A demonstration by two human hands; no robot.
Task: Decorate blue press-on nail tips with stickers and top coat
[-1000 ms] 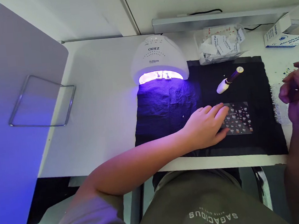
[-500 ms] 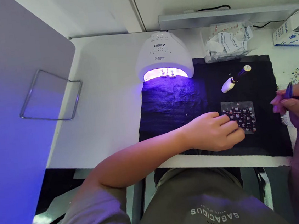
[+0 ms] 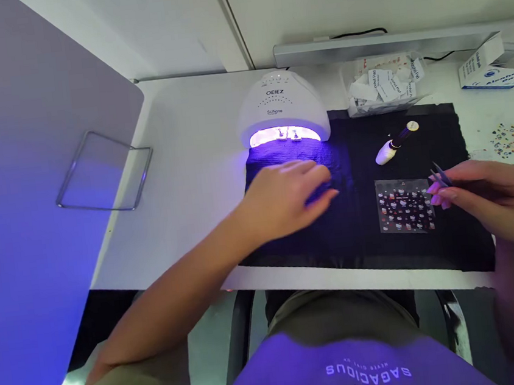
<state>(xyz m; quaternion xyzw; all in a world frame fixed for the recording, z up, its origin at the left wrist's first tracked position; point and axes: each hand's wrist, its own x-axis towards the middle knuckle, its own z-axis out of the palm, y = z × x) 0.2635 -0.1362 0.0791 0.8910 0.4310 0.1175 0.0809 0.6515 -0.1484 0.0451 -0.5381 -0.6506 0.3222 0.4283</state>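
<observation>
My left hand (image 3: 292, 198) hovers over the black mat (image 3: 327, 246), just in front of the white nail lamp (image 3: 279, 104). Its thumb and forefinger are apart, with nothing visible between them. In my right hand (image 3: 487, 193) is a pair of tweezers (image 3: 441, 174), tips parted and pointing up and left. They are beside the right edge of a nail sticker sheet (image 3: 405, 206) with small cartoon cat faces, lying flat on the mat. Behind the sheet lies a white bottle with a dark cap (image 3: 386, 152). Inside the glowing lamp opening are two small pieces (image 3: 295, 134).
A clear tub of alcohol pad packets (image 3: 381, 87) stands behind the mat. An open alcohol pad box (image 3: 492, 70) is at the back right. Scattered coloured gems (image 3: 509, 140) lie on the white table right of the mat. A metal wire frame (image 3: 103, 172) is at the left.
My left hand has left the sticker sheet and moved left to the front of the lamp. My right hand has brought the tweezers left, to the sheet's right edge.
</observation>
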